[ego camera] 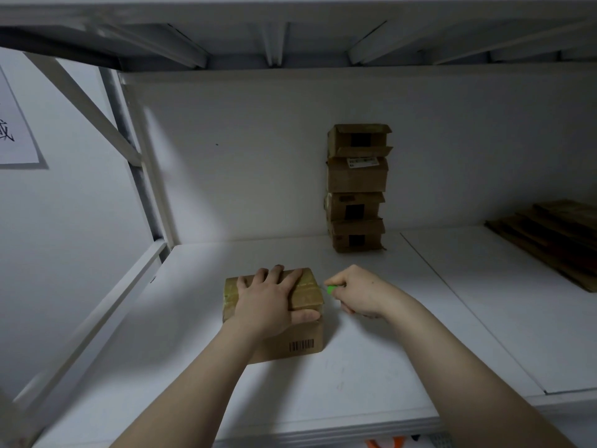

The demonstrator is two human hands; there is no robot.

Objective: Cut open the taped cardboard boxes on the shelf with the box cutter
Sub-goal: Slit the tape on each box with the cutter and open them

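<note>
**Starting the cut on the near box**

The right hand [355, 292] curls its fingers round the green box cutter [331, 289], tip at the box [308, 294] top's right edge, though the blade is barely visible. The left hand [268, 299] presses flat on the lid, fingers spread. The box sits near the shelf [387, 350] front. Next, I judge: draw along the tape, clear of that hand.

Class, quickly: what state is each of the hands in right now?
Left hand: open, pressing flat on the taped box.
Right hand: closed around the green box cutter.
</note>
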